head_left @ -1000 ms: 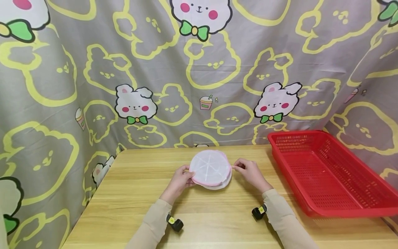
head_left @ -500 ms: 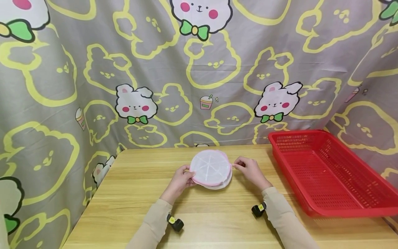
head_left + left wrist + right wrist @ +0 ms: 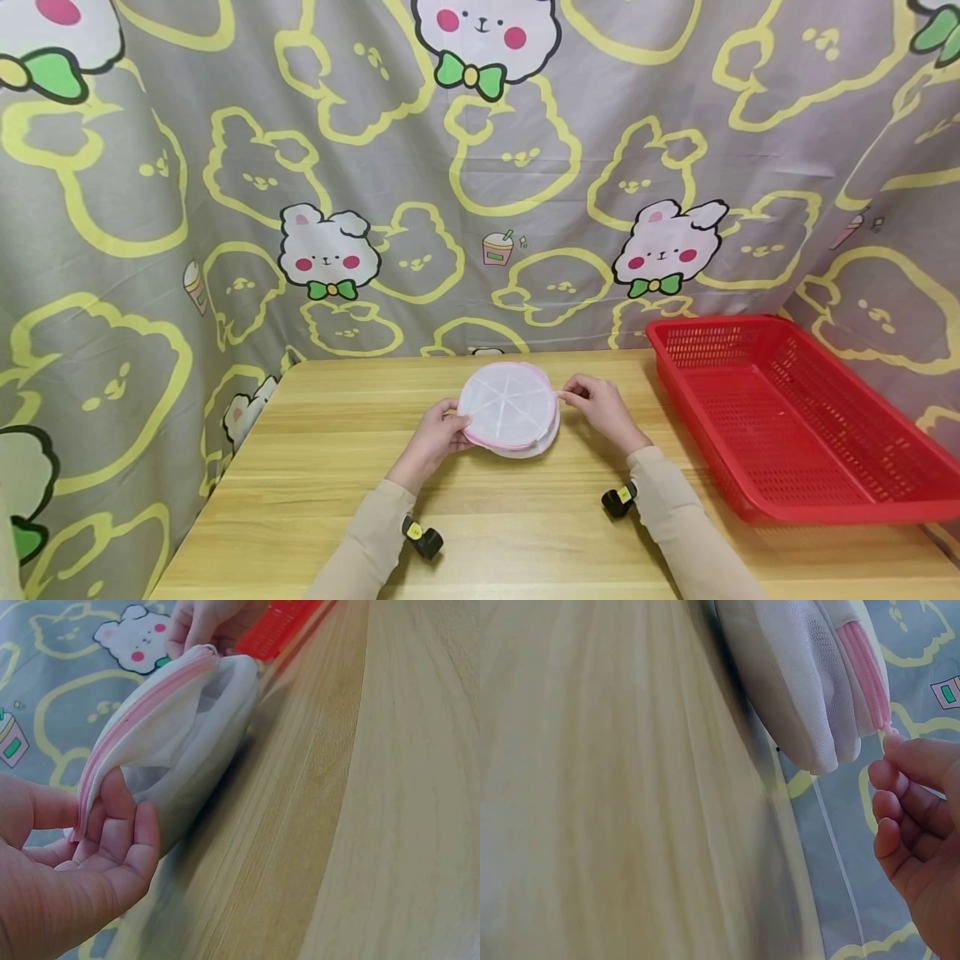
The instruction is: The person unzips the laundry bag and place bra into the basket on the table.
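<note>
With both forearms reaching forward over the wooden table (image 3: 510, 533), the left hand (image 3: 437, 435) grips the near-left rim of a round white mesh bag (image 3: 506, 404) between the two hands, while the right hand (image 3: 602, 410) pinches its pink zipper's end (image 3: 888, 727) (other fingers curled loosely).

The zippered mesh bag (image 3: 507, 404) is over the middle of the counter (image 3: 510, 525), toward its back edge, between the left grip (image 3: 437, 431) at its left rim and the right grip (image 3: 602, 408) at the zipper (image 3: 866, 675) end on its right. Farther right, apart from the bag, the basket (image 3: 705, 450) stands on the counter's right end. The curtain (image 3: 420, 167) hangs behind and along both sides.
</note>
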